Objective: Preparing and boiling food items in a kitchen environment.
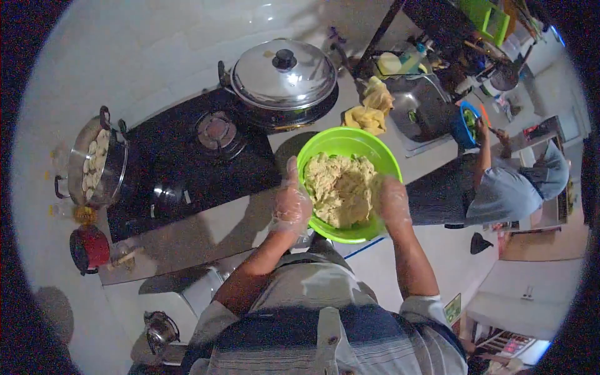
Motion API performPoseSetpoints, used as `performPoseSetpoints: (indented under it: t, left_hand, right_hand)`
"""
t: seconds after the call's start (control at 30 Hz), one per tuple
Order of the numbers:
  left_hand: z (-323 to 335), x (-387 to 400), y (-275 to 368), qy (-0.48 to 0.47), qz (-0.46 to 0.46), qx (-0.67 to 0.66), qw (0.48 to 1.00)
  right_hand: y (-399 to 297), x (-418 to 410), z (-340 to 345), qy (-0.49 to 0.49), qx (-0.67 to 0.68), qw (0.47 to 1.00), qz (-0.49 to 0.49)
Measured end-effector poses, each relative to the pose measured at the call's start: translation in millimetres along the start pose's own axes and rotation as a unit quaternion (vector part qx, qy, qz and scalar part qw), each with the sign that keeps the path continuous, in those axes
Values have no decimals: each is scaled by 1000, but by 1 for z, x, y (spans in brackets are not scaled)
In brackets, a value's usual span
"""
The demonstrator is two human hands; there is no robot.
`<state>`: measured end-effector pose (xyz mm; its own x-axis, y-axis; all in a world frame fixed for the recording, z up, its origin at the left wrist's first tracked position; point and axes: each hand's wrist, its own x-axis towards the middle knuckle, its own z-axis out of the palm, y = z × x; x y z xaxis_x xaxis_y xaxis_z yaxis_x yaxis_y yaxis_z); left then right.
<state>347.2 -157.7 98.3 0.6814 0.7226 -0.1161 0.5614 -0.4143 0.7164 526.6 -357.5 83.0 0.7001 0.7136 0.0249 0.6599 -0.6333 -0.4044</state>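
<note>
Before my body is a bright green plastic bowl (354, 137) with a lumpy, pale yellow dough-like mixture (340, 192) inside. My left hand (291, 204), in a clear plastic glove, grips the bowl's left rim with the thumb pointing up along it. On the opposite side my right hand (394, 199), also in a clear glove, is at the right rim; it is blurred and its fingers are not clear, so its hold cannot be told. Beyond the bowl lie crumpled yellow cloths (365, 119) on the counter.
A black gas hob (159, 131) carries a large lidded steel pan (281, 77). Farther left stands a steel pot (117, 159) holding pale slices, near a red container (91, 248). Right of the cloths is a steel sink (417, 112). A co-worker (511, 192) holds a blue bowl (461, 126).
</note>
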Motion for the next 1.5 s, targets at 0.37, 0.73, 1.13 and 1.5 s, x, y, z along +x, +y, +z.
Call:
performPoseSetpoints:
  t: [0.37,0.73,1.13,1.5]
  left_hand:
    - [-3,6,-4,10,32,6,999]
    - [-10,3,0,-18,-7,4,1000]
    - [-3,10,-4,13,18,-17,1000]
    - [1,6,-4,38,43,-54,997]
  right_hand:
    - [-76,-10,68,-91,90,957,-259]
    - [-43,76,40,-10,-173,982,-74]
    - [-143,54,53,-146,-174,954,-197]
    - [-107,-52,-34,-163,66,978,-115]
